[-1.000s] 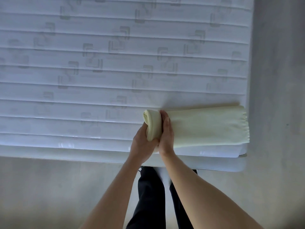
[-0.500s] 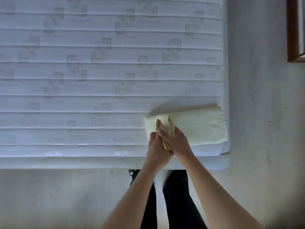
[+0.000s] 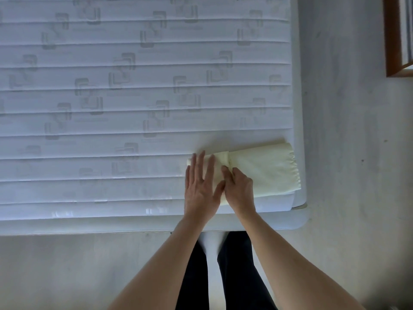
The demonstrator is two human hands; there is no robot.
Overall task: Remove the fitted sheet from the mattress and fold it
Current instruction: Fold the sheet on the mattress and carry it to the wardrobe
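Flat and open-fingered, the left hand point(image 3: 201, 189) presses the folded pale-yellow fitted sheet point(image 3: 266, 171); the right hand point(image 3: 240, 190) pinches its fold. Both rest on the white quilted mattress point(image 3: 134, 86).

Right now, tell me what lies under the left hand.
The left hand presses flat on the rolled end of the pale yellow fitted sheet, which lies on the mattress. The sheet's inner layers are covered.

Folded pale-yellow fitted sheet point(image 3: 266, 168) on mattress point(image 3: 134, 97)

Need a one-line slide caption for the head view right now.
Left hand presses flat on the folded sheet at the mattress corner while the right hand rests on its fold.
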